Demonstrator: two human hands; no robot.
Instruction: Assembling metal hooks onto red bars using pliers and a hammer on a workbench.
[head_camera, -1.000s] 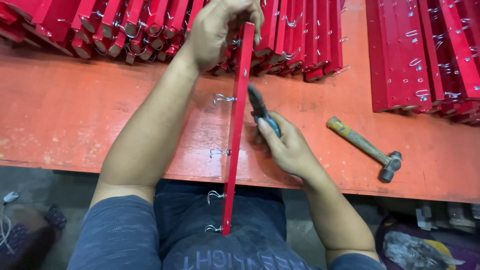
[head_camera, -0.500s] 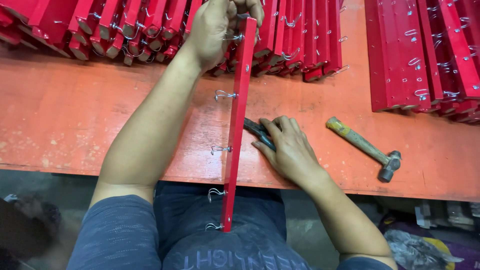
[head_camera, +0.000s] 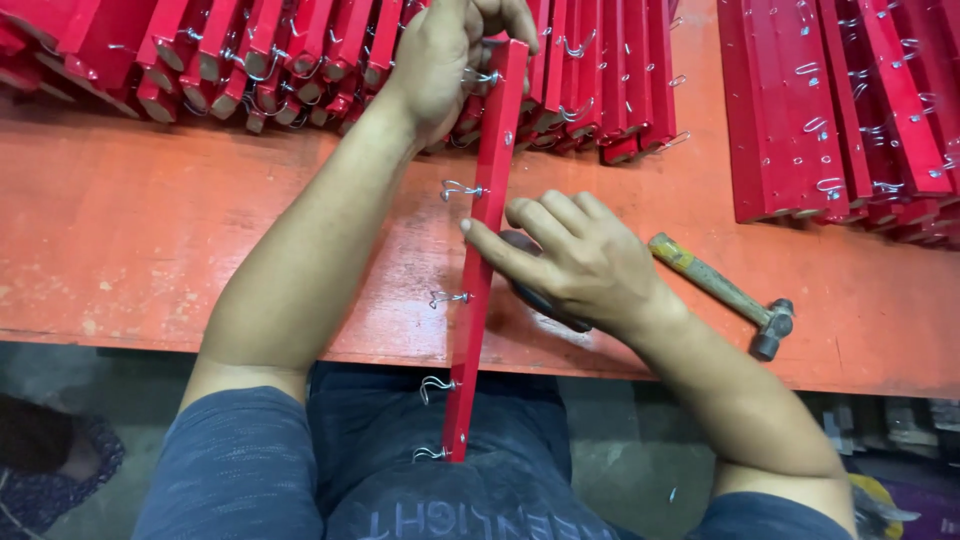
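While the red wooden strip stands on edge, running from the person's lap up across the near edge of the orange worktop, it is held at its far end by the left hand, whose fingers are wrapped closed around the top of it. Four bent wire hooks project from the strip's left face, spaced along its length; the lowest two hang below the worktop edge, over the dark shirt. The right hand lies just right of the strip at mid-length, palm down, fingers loosely spread and extended, the forefinger tip touching the strip's right face. Beneath this palm a dark-handled tool is partly covered; its kind cannot be told, nor whether the hand grips it or merely rests on it.

Right of that hand, apart from it, a hammer with a worn wooden handle lies flat on the worktop, its metal head toward the near edge. Along the far side of the worktop, a row of like red strips with hooks is stacked on edge behind the left hand. A second stack of red strips lies at the far right, well apart from both hands.
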